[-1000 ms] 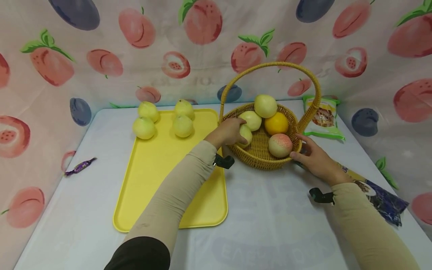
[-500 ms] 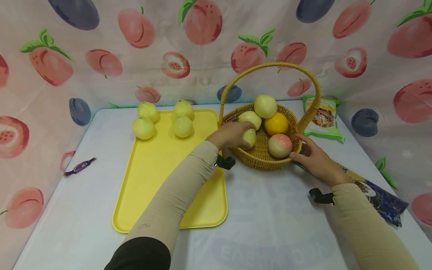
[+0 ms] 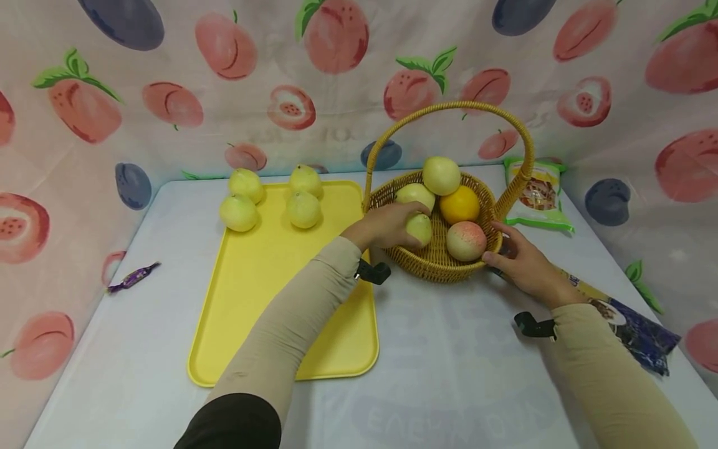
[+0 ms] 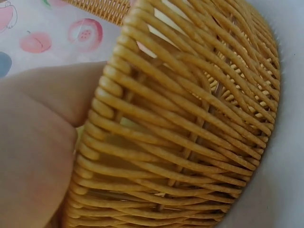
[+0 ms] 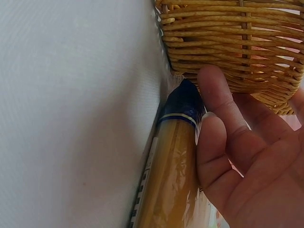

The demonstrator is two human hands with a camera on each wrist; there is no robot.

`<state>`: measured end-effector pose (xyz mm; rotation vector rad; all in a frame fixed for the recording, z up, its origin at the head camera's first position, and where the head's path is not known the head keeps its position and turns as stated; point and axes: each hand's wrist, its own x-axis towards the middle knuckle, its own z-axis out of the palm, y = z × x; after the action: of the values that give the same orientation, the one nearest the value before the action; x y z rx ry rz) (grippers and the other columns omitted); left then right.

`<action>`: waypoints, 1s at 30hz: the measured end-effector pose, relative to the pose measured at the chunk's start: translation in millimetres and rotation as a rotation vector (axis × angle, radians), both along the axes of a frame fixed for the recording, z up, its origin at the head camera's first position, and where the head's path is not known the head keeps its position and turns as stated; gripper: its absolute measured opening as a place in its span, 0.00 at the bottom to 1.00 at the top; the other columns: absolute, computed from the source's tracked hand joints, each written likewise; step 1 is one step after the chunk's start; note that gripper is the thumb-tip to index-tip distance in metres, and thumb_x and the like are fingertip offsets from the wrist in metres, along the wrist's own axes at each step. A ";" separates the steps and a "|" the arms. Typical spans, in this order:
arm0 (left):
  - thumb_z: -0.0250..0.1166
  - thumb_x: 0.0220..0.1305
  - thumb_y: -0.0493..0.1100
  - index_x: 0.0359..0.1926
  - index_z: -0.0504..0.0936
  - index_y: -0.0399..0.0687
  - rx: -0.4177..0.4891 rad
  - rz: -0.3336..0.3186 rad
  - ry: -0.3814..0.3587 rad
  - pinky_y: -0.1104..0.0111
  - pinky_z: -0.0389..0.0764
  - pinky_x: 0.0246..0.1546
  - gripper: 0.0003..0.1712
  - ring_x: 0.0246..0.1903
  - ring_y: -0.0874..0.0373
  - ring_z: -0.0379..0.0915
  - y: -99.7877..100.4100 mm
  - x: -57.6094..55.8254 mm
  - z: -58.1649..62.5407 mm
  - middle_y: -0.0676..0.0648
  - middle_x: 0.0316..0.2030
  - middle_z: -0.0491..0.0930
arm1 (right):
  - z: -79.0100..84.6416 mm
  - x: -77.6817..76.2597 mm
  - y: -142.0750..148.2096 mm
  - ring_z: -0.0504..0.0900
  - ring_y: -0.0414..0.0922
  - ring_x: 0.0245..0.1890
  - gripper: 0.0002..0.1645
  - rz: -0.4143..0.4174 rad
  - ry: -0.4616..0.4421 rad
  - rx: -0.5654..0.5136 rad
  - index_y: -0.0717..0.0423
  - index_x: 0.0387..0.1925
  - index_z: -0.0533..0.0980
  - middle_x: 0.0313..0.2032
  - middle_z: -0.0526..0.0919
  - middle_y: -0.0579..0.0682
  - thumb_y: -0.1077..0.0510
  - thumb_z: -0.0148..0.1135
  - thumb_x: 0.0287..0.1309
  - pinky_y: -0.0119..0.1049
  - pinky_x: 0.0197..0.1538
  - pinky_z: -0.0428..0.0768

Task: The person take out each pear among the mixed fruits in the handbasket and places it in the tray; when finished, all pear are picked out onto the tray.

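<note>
Over white cloth (image 3: 437,349), left hand (image 3: 387,225) grips pale fruit (image 3: 420,229).

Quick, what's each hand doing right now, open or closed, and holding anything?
Left hand: closed, holding a yellow-green fruit.
Right hand: open, fingers loosely bent, touching the side of the basket.

The person's left arm (image 3: 291,318) slants forward and to the right from the lower edge, its left hand (image 3: 391,226) palm down with fingers (image 3: 422,208) and thumb (image 3: 414,242) curved in a grip. The right arm (image 3: 614,368) angles inward, a bare wrist (image 3: 563,298) showing beyond the sleeve, and the right hand (image 3: 520,265) holds its thumb (image 3: 496,259) apart from the index finger, the other fingers loosely bent.
</note>
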<state>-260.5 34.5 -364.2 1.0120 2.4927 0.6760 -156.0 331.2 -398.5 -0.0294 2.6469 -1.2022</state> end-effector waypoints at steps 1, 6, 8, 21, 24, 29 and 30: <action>0.71 0.63 0.56 0.72 0.67 0.59 0.013 -0.001 -0.005 0.59 0.74 0.49 0.40 0.52 0.55 0.72 -0.1 0.1 0.3 0.48 0.63 0.73 | 0.7 0.0 -0.3 0.50 0.74 0.71 0.55 -0.001 -0.001 0.002 0.49 0.81 0.41 0.76 0.43 0.68 0.35 0.59 0.67 0.72 0.64 0.56; 0.71 0.63 0.52 0.72 0.66 0.56 0.080 -0.001 -0.040 0.62 0.74 0.47 0.39 0.49 0.55 0.71 -0.4 0.8 1.7 0.47 0.62 0.72 | -0.2 -0.5 -0.3 0.49 0.75 0.70 0.54 0.005 0.002 -0.008 0.51 0.81 0.41 0.76 0.42 0.67 0.38 0.59 0.68 0.71 0.64 0.57; 0.72 0.63 0.51 0.72 0.66 0.55 0.114 0.006 -0.051 0.63 0.74 0.47 0.39 0.50 0.55 0.71 0.1 1.1 2.5 0.47 0.62 0.72 | -1.0 -0.8 -0.2 0.50 0.75 0.70 0.54 0.006 0.002 -0.007 0.51 0.81 0.41 0.76 0.43 0.68 0.38 0.59 0.68 0.72 0.64 0.57; 0.73 0.62 0.47 0.73 0.63 0.52 0.309 0.047 -0.066 0.64 0.74 0.51 0.42 0.53 0.55 0.70 -0.6 10.3 16.8 0.48 0.64 0.69 | 1.1 -1.4 -1.3 0.49 0.74 0.71 0.54 0.012 0.000 -0.018 0.50 0.81 0.41 0.76 0.43 0.68 0.38 0.59 0.68 0.72 0.64 0.56; 0.72 0.61 0.45 0.75 0.61 0.54 0.353 0.051 -0.072 0.63 0.73 0.53 0.45 0.57 0.56 0.68 -4.1 14.5 21.2 0.49 0.68 0.66 | 2.0 -1.4 -1.5 0.49 0.74 0.71 0.55 0.009 -0.004 -0.013 0.50 0.81 0.41 0.76 0.42 0.68 0.37 0.59 0.68 0.71 0.64 0.56; 0.72 0.61 0.45 0.74 0.64 0.51 0.363 0.033 -0.048 0.64 0.71 0.55 0.42 0.58 0.55 0.67 -12.1 19.9 27.1 0.49 0.69 0.66 | 1.8 -1.5 -2.0 0.50 0.75 0.70 0.55 0.009 -0.006 -0.008 0.50 0.81 0.40 0.76 0.43 0.69 0.38 0.59 0.68 0.71 0.64 0.57; 0.72 0.62 0.46 0.73 0.65 0.50 0.355 0.028 -0.040 0.64 0.72 0.54 0.41 0.57 0.55 0.68 -14.0 20.6 27.7 0.49 0.68 0.67 | 1.8 -1.5 -2.0 0.50 0.75 0.70 0.55 0.010 -0.006 -0.007 0.50 0.81 0.40 0.76 0.43 0.69 0.38 0.59 0.68 0.71 0.64 0.57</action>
<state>-239.9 20.5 -336.5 1.0689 2.4066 1.1656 -157.5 329.1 -396.7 -0.0402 2.6338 -1.2069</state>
